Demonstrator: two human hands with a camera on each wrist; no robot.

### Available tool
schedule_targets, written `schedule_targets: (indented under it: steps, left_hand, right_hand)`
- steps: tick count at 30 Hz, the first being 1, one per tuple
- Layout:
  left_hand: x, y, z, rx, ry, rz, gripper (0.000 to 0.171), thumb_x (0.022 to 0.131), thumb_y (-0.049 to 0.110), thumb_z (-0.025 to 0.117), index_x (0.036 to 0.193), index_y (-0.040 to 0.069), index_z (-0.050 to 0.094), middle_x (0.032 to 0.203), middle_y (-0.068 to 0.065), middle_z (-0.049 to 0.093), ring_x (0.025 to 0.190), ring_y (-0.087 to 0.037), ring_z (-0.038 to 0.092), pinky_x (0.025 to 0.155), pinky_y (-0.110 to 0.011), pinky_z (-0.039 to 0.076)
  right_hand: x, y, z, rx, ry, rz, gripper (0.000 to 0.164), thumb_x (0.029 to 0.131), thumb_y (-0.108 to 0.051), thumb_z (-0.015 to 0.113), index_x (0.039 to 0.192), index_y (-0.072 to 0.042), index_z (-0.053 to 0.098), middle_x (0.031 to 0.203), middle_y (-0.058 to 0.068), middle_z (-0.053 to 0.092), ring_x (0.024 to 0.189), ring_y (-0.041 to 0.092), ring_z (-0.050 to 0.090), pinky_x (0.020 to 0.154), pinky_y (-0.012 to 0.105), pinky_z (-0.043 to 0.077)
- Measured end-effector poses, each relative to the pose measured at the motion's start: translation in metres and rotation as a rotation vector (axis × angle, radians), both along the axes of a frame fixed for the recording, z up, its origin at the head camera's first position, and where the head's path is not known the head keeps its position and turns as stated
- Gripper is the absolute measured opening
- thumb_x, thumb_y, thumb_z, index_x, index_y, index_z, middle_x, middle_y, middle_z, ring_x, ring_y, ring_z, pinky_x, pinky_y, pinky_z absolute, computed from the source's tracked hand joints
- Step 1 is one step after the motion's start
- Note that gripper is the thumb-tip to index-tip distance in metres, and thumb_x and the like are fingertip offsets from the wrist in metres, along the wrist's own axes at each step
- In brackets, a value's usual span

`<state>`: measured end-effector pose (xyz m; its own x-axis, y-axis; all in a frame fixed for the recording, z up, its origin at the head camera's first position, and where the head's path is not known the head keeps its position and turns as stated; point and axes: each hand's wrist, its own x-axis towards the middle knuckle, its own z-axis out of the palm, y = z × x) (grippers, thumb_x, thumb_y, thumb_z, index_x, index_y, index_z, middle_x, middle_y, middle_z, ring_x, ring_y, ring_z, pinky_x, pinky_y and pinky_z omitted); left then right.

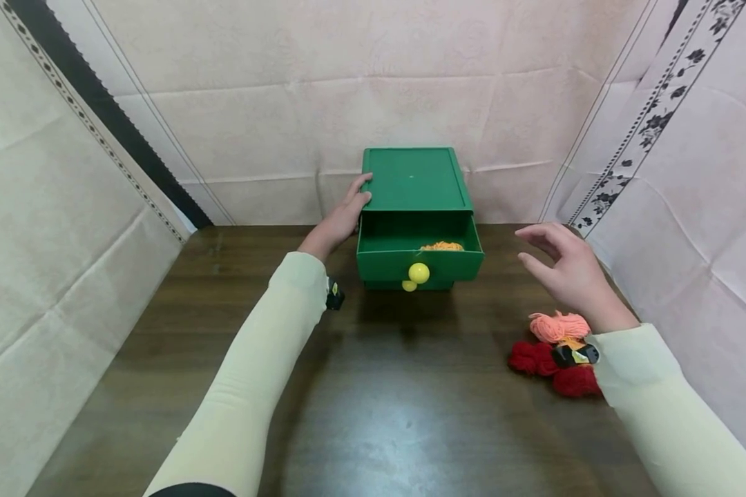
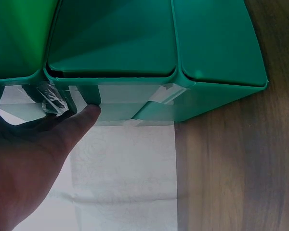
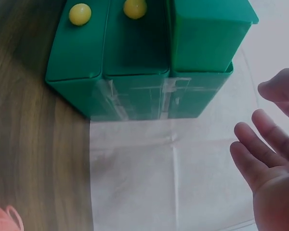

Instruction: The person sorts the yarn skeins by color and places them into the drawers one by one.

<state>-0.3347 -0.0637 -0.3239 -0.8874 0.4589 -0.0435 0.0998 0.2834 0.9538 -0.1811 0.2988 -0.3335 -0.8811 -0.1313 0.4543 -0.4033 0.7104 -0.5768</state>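
A green drawer cabinet (image 1: 413, 179) stands at the back of the table, its top drawer (image 1: 385, 261) pulled out toward me. Inside that drawer lies orange yarn (image 1: 443, 246); a round yellow knob (image 1: 419, 273) sits on its front. My left hand (image 1: 343, 217) rests against the cabinet's left side near the top, and its thumb (image 2: 89, 113) touches the taped side wall in the left wrist view. To the right of the cabinet, my right hand (image 1: 562, 269) hovers with nothing in it, fingers apart and loosely bent. The right wrist view shows that hand's fingers (image 3: 260, 156) away from the cabinet.
Bundles of yarn lie on the table under my right wrist: a salmon-pink one (image 1: 559, 326), dark red ones (image 1: 532, 358) and a bit of orange. Pale cloth (image 1: 323, 103) hangs behind and on both sides of the brown wooden table (image 1: 373, 400). Clear tape (image 3: 166, 94) runs along the cabinet's side.
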Motion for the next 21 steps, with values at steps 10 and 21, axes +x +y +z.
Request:
schedule_targets:
  steps: [10,21]
  left_hand:
    - [0.015,0.0,0.016,-0.038,0.01,-0.006,0.053,0.106,0.036,0.022,0.155,0.034,0.005,0.163,-0.004,-0.001,0.146,-0.03,0.018,0.112,-0.055,0.028]
    - [0.014,0.001,0.013,-0.042,0.009,0.008,0.053,0.106,0.037,0.023,0.156,0.035,0.006,0.164,-0.003,0.001,0.147,-0.029,0.017,0.113,-0.054,0.028]
  right_hand:
    - [0.003,0.015,-0.008,-0.004,0.025,-0.011,0.032,0.089,-0.007,0.068,0.12,-0.007,0.062,0.115,0.001,0.057,0.105,-0.017,0.048,0.09,0.0,0.037]
    - [0.01,0.026,-0.017,0.038,0.007,-0.038,0.032,0.085,-0.002,0.071,0.116,-0.007,0.065,0.106,0.002,0.058,0.098,-0.014,0.049,0.087,-0.002,0.036]
